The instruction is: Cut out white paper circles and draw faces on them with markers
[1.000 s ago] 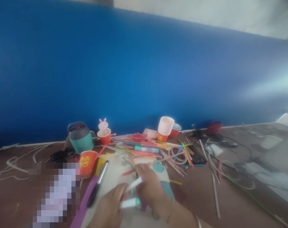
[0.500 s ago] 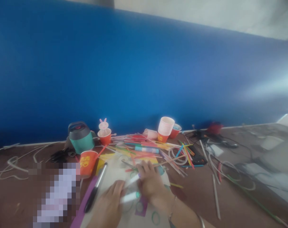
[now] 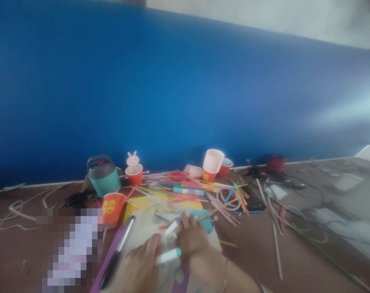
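Note:
My left hand (image 3: 139,264) is bent over the white paper, fingers closed around the near end of a white marker with a green tip (image 3: 169,255). A second white marker with a purple end (image 3: 171,228) lies between the hands, close to my right fingers; what supports it is unclear. My right hand (image 3: 195,242) rests on the paper with its fingers bent down and blurred, their tips unclear. Beneath it shows a purple piece with a round shape (image 3: 180,278). A thick black and silver pen (image 3: 119,250) lies along the left edge of the white paper (image 3: 136,232).
Colored sticks (image 3: 172,179) are heaped behind the paper. Around them stand a red paper cup (image 3: 113,209), a cup with a rabbit figure (image 3: 134,175), a cup stack (image 3: 213,162) and a teal lidded container (image 3: 104,179). Tubing and cables (image 3: 301,219) lie at right.
My right hand has drawn back toward me, uncovering more of a teal piece behind it. The two markers have shifted slightly. More of the purple piece shows under my right hand.

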{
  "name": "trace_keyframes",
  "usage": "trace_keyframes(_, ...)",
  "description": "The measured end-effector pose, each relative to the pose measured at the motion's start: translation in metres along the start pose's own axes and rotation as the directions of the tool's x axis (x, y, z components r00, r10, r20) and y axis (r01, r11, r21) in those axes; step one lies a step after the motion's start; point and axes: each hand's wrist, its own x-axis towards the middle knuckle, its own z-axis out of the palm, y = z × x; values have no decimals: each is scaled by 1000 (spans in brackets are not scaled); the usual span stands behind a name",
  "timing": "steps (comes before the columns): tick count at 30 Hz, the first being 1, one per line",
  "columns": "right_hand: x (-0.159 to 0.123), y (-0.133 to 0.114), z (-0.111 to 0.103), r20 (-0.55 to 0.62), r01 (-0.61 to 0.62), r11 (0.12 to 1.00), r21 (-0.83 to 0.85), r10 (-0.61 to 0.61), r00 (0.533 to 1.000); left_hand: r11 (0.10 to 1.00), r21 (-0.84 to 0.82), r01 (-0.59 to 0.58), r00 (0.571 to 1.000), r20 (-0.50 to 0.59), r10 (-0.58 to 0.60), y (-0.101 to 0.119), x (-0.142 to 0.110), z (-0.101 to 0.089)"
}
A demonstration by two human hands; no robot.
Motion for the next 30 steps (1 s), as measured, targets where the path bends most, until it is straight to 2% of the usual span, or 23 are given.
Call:
trace_keyframes(8, -9, 4, -12, -108, 73, 997, 21, -70, 992, 1000, -10, -21, 999, -39, 21, 5, -2, 5)
trace_keyframes(12, -11, 11, -20, -139, 113, 990, 88, -100, 985, 999, -47, -27, 1000, -13, 26, 7, 0, 3)
trace_keyframes(16, -9, 19, -28, -187, 163, 983, 80, -146, 971, 997, -74, -8, 999, 34, 11, 8, 3, 2)
trace_keyframes(18, -9, 21, -32, -180, 162, 984, 79, -146, 973, 998, -57, 14, 999, 52, -11, 7, 4, 2)
trace_keyframes(25, -13, 15, -47, -43, 104, 993, 52, -101, 994, 998, -63, 27, 992, 127, -19, 4, 1, 2)
trace_keyframes(30, -9, 19, -41, -66, 94, 995, 37, -92, 994, 994, -84, 72, 976, 209, -53, 7, 5, -3)
